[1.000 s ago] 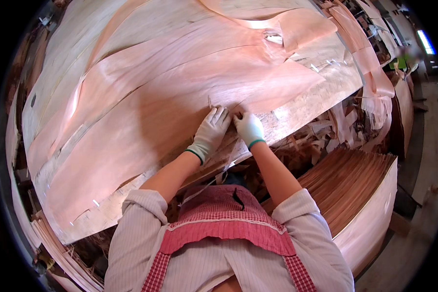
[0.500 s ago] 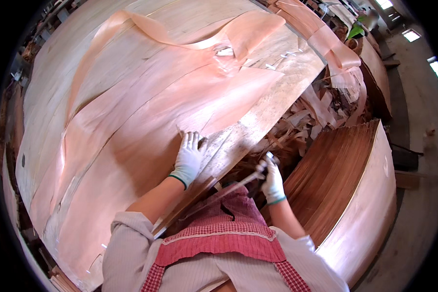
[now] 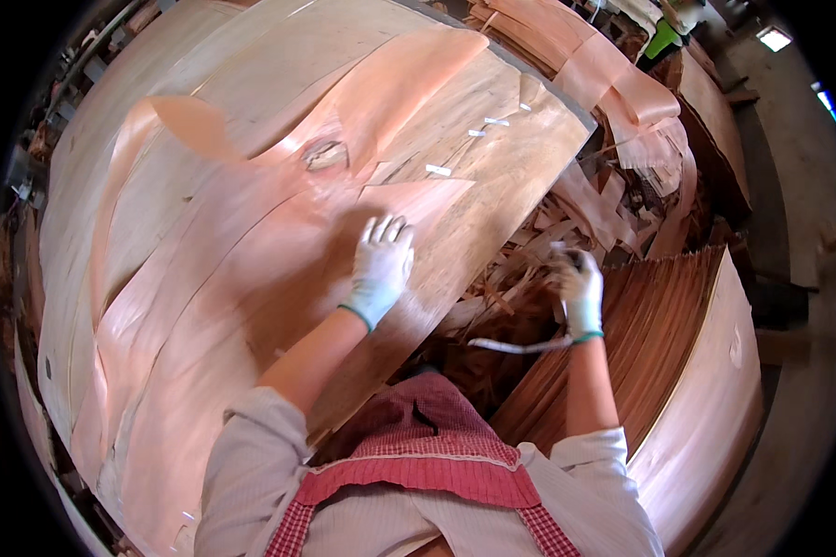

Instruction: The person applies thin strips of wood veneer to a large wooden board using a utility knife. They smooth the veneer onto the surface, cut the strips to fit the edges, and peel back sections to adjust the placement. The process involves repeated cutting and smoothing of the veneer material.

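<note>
My left hand [image 3: 381, 265], in a white glove with a green cuff, lies with fingers stretched out on a thin pinkish wood veneer sheet [image 3: 223, 278], near its edge. Past its fingers, short white tape pieces [image 3: 438, 170] cross seams in the paler wood, and a ragged hole [image 3: 325, 156] shows in the veneer. My right hand [image 3: 581, 292], gloved too, is closed out over the scraps to the right of the stack. A white strip of tape [image 3: 511, 347] trails from it to the left. Something small and dark shows at its fingers, too blurred to name.
A long veneer ribbon [image 3: 111, 213] curls over the left of the sheet. Torn veneer scraps [image 3: 502, 288] fill the gap beside the table-high stack. A brown veneer pile [image 3: 622, 325] stands close on the right, with more loose sheets [image 3: 576, 56] behind.
My left hand has slid forward over the veneer. My right hand has swung out to the right and forward, with the white strip trailing. The view has shifted over the sheet.
</note>
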{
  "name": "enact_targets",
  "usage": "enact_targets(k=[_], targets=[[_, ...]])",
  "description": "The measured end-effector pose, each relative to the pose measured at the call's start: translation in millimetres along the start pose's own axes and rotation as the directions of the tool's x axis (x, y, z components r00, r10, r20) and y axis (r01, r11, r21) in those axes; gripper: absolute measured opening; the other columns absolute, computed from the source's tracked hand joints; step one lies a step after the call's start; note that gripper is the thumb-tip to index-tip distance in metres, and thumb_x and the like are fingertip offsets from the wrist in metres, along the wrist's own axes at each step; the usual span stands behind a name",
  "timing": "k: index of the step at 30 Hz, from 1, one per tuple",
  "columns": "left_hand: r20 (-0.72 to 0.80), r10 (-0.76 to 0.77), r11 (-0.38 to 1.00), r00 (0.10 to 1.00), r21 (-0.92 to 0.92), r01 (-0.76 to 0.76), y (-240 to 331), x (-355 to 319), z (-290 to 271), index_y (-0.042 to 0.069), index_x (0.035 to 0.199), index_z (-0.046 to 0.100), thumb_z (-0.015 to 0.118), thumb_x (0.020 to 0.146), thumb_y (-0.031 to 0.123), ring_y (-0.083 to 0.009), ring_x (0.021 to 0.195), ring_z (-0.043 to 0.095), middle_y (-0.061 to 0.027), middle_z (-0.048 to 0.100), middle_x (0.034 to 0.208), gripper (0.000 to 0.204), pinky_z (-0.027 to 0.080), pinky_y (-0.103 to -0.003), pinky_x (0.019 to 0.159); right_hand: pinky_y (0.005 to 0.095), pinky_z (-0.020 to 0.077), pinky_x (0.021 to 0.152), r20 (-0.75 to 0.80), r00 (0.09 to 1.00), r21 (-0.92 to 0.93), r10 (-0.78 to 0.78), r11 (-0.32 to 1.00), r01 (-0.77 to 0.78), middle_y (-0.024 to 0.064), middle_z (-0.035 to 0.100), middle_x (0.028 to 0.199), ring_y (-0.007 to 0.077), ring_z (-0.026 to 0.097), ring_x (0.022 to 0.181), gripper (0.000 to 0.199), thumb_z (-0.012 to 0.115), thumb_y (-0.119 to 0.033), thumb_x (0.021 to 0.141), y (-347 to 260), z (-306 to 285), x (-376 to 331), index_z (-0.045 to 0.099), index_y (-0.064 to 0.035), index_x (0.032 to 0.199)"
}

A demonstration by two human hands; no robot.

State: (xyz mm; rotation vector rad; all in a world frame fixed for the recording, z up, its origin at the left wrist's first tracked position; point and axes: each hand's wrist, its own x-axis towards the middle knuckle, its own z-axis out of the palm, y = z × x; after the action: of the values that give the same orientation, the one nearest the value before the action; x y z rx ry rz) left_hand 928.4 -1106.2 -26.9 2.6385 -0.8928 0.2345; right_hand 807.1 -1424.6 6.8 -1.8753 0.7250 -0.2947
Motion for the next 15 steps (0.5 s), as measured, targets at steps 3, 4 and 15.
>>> enact_targets(k=[3,4,15], targets=[[-0.046,0.040,0.999,0.998,0.003,-0.040,11.4,62.0,49.8,0.009,0.112,0.061,0.059,0.083,0.019,-0.0273,0.120,0.050,-0.0106,0.059,0.118,0.030,0.034,-0.043,0.106,0.0293,0.0441,0.057,0.142,0.985,-0.247,-0.094,0.961,0.127,0.0058,0.062,0.074,0.0126,0.052,0.062,0.012,0.062,-0.011,0.091,-2.9,49.9,49.2,0.060,-0.0005,0.095],[-0.032,0.055,0.998,0.998,0.003,-0.055,14.7,77.0,55.2,0.010,0.109,0.061,0.059,0.082,0.018,-0.0262,0.117,0.051,-0.0092,0.060,0.115,0.028,0.036,-0.042,0.104,0.0296,0.0443,0.057,0.185,0.978,-0.210,-0.095,0.969,0.134,0.0069,0.061,0.072,0.0126,0.052,0.062,0.013,0.063,-0.012,0.090,2.3,60.4,65.0,0.059,0.0008,0.093],[0.060,-0.080,0.978,0.995,0.197,0.067,4.3,119.3,67.7,0.011,0.096,0.062,0.062,0.080,0.024,-0.0225,0.088,0.059,-0.0064,0.062,0.094,0.020,0.045,-0.037,0.079,0.0257,0.0407,0.049,0.436,0.875,0.028,0.208,0.969,-0.244,0.0028,0.061,0.070,0.0088,0.051,0.056,0.020,0.065,-0.020,0.091,2.6,112.1,105.8,0.060,-0.0008,0.094]])
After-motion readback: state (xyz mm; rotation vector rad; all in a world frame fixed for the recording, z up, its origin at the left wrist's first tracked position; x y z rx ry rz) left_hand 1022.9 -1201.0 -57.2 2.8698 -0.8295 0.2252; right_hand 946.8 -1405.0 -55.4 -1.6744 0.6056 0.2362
